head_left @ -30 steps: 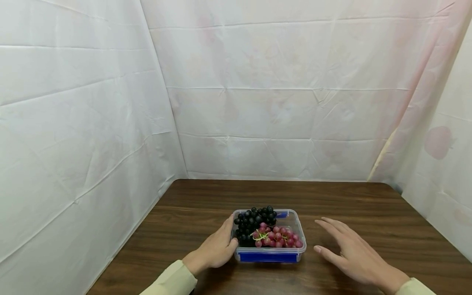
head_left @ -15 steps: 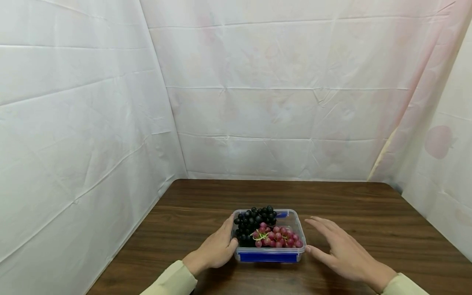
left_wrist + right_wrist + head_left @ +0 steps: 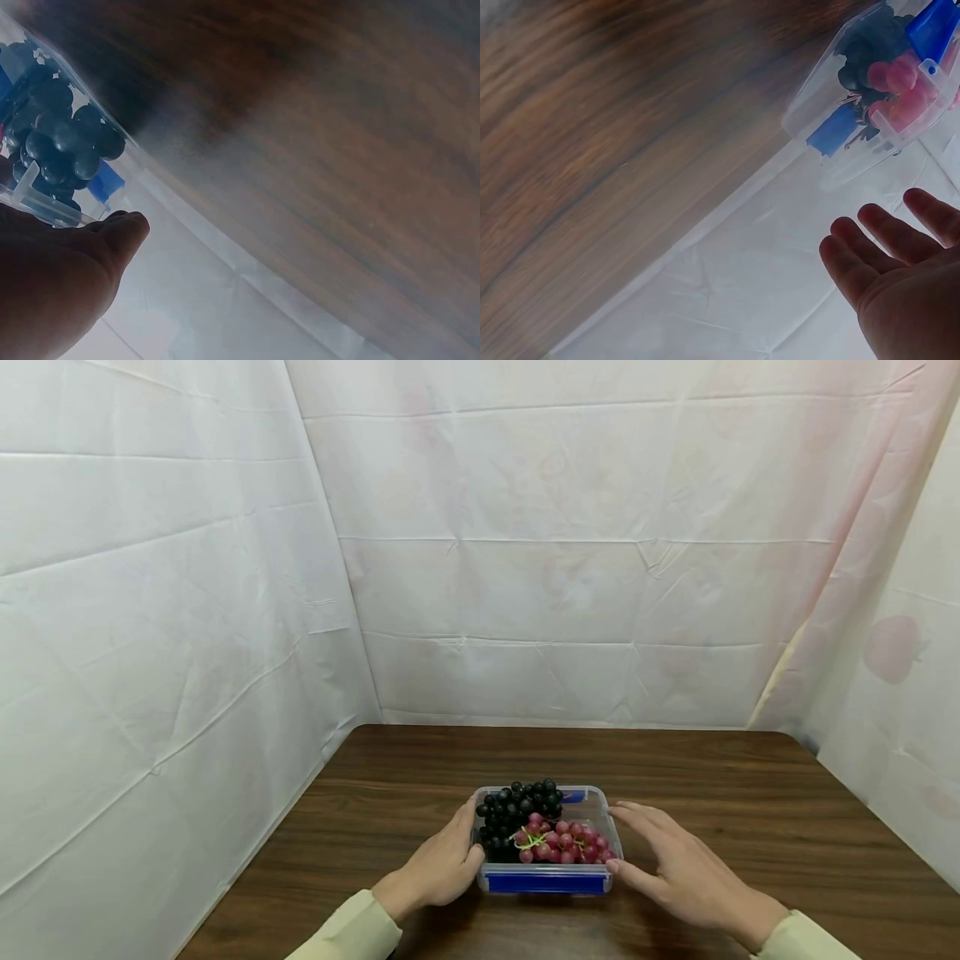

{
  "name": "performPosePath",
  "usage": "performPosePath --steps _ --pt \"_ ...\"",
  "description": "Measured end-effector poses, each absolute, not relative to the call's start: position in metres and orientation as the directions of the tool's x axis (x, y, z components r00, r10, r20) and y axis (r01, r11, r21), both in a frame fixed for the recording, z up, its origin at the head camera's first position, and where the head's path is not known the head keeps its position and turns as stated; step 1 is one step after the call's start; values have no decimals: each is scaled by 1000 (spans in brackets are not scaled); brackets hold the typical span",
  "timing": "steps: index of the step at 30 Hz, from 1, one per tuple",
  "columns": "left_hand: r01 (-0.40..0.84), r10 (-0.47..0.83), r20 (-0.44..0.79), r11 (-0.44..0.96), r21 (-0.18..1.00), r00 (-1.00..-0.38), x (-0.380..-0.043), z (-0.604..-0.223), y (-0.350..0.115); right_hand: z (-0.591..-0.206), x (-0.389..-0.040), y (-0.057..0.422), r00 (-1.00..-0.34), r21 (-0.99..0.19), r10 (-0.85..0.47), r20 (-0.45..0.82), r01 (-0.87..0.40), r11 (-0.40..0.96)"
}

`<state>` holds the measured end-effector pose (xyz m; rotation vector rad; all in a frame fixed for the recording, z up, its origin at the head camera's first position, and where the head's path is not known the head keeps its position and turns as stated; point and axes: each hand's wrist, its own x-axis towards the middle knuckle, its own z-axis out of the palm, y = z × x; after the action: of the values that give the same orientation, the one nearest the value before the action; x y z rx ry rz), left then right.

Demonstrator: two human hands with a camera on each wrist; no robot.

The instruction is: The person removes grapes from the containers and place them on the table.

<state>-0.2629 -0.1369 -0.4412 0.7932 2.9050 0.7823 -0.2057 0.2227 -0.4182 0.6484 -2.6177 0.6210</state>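
Observation:
A clear plastic food container (image 3: 540, 867) with blue clips sits without a lid on it in the head view. Black grapes (image 3: 513, 807) fill its left and back part, and a bunch of red grapes (image 3: 566, 843) with a green stem lies at front right. My left hand (image 3: 438, 866) rests along the left wall, fingers extended and thumb near the front corner. In the left wrist view that hand (image 3: 60, 277) lies against the container's edge. My right hand (image 3: 678, 870), fingers extended, is at the right wall; the right wrist view has its fingers (image 3: 896, 234) apart from the container (image 3: 810, 97).
The container stands on a dark wood-grain table (image 3: 420, 760). White cloth sheets hang behind the table (image 3: 547, 677) and along both sides.
My right hand has moved left, from a gap beside the container up to its right side. The left hand and the container have stayed in place.

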Motion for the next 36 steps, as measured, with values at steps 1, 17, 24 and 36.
performPosePath --steps 1,17,24,36 --pt "471 485 104 741 478 -868 -262 -441 -137 -418 -206 222 -823 -324 -349 449 -514 795" --pt "467 477 105 749 470 -872 -263 -442 -137 -413 -214 209 -842 -411 -395 366 -528 743" --pt "467 476 107 751 466 -873 -265 -443 -137 -412 -216 202 -855 -415 -395 337 -512 752" --pt "485 487 124 745 458 -864 -263 -441 -137 -412 -221 197 -858 -451 -412 308 -513 731"
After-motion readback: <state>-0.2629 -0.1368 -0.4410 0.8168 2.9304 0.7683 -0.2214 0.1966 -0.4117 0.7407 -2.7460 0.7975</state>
